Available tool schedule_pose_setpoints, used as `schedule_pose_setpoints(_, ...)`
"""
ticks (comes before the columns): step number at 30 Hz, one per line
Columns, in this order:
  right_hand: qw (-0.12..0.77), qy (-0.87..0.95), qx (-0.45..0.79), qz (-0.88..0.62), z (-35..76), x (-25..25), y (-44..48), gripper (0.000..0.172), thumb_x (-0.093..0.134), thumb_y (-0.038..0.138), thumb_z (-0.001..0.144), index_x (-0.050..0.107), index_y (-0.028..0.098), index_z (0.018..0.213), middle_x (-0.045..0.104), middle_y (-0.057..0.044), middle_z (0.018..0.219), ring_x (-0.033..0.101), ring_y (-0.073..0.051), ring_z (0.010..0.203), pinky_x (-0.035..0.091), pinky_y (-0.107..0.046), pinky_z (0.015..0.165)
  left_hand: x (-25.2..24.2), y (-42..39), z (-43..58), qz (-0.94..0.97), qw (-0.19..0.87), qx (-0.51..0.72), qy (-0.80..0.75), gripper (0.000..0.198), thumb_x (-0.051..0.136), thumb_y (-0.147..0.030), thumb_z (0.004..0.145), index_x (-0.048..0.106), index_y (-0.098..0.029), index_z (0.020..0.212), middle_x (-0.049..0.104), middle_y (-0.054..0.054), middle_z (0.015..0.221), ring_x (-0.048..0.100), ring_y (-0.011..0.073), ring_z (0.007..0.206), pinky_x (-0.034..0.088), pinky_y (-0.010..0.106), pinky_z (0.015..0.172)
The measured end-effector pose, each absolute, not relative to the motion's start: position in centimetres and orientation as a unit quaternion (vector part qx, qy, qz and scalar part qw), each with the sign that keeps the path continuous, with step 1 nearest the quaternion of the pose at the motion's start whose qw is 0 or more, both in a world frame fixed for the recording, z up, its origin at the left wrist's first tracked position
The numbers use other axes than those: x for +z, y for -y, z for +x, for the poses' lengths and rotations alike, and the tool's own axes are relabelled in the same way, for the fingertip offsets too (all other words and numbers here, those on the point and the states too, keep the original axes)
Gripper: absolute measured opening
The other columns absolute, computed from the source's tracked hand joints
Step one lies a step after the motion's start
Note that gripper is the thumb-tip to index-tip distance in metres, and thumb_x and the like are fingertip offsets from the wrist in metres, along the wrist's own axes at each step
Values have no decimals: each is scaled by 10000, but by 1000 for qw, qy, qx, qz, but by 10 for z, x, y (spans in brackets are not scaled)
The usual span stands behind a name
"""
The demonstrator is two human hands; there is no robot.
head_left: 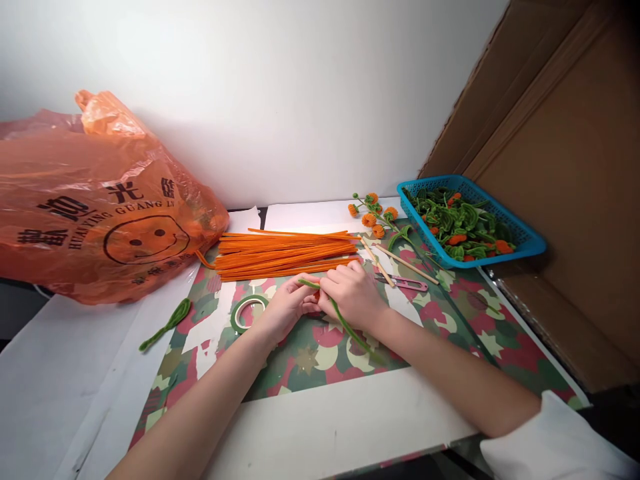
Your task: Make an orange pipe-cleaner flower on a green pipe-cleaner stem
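Observation:
My left hand point(290, 305) and my right hand point(353, 293) meet over the patterned sheet, fingers closed together. Between them runs a green pipe cleaner point(345, 323), one end past the left fingers and a long tail trailing down under my right wrist. A bit of orange shows between the fingertips, mostly hidden. Beside my left hand lies a roll of green tape point(237, 317). Just beyond both hands is a bundle of orange pipe cleaners point(287, 253). Near the right hand are pink-handled snips point(413, 284) and wooden sticks point(407, 263).
An orange plastic bag point(115, 213) bulges at the left. A blue basket point(520, 250) of green and orange pieces stands at the right, by a cardboard box point(565, 167). Orange flowers on a stem point(370, 219) lie at the back, a green looped leaf point(167, 325) at left.

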State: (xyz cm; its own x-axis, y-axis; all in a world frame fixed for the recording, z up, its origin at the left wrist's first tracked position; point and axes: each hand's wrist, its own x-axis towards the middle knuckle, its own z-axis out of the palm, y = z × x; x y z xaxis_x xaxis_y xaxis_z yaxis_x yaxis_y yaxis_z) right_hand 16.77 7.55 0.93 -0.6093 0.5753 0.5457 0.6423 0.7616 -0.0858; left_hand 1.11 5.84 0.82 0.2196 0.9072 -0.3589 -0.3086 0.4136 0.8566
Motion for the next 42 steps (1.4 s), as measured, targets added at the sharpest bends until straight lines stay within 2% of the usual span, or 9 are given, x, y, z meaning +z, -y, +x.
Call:
schedule_pose_setpoints(5,242,898,-60,-362,167,18,-73,156,498,184,813,569,171,675,551,-36,637,396,-162,643,197,-349,661,6,-60,9,321,705,445,-449,316,813,-257,577,619,-149,802,649,-5,716,609,92,594,532,236,615)
schedule_pose_setpoints(12,233,909,-44,-343,171,23,-76,172,502,188,796,558,163,636,561,-36,634,398,-151,635,199,-347,671,8,-58,11,316,698,446,-463,339,835,-292,572,638,-138,802,650,-1,722,609,90,635,535,232,643)
schedule_pose_setpoints(22,293,889,1,-353,170,12,-82,247,475,194,834,514,175,590,514,-15,564,424,-139,587,232,-320,658,5,-57,12,339,677,474,-450,337,831,-327,589,598,-152,757,616,-31,663,592,87,622,526,229,642)
schedule_pose_setpoints(25,319,872,43,-368,168,11,-79,262,472,216,844,509,181,587,520,-16,552,439,-138,561,256,-306,626,1,-55,13,361,641,503,-454,339,817,-364,612,611,-162,791,650,-10,724,615,108,652,529,240,640)
schedule_pose_setpoints(29,389,819,177,-383,164,13,-69,288,433,185,837,445,190,549,532,-13,573,458,-123,553,305,-270,588,-2,-52,14,447,528,553,-464,286,780,-357,670,640,-179,846,692,37,878,660,164,804,545,293,738)
schedule_pose_setpoints(32,422,753,298,-407,160,16,-63,339,432,226,837,349,198,510,440,15,513,397,-106,504,294,-257,536,1,-49,14,518,433,580,-455,194,761,-305,702,657,-191,819,700,57,929,659,190,912,540,318,806)
schedule_pose_setpoints(35,415,658,436,-452,157,17,-60,348,441,252,804,297,203,491,320,43,468,302,-89,463,236,-246,473,4,-47,10,590,358,571,-445,127,736,-266,732,678,-211,830,709,63,941,662,203,935,546,335,801)
schedule_pose_setpoints(38,401,553,570,-457,154,18,-62,295,443,235,742,315,202,478,269,57,453,238,-74,439,178,-238,443,6,-47,4,664,295,532,-435,79,722,-232,743,704,-228,819,721,68,960,670,218,938,543,361,826)
schedule_pose_setpoints(42,362,404,723,-428,152,16,-67,257,436,224,700,306,210,479,195,85,428,129,-55,409,121,-235,427,4,-50,-1,718,259,495,-416,54,704,-210,755,713,-236,801,729,67,976,684,211,903,548,350,815)
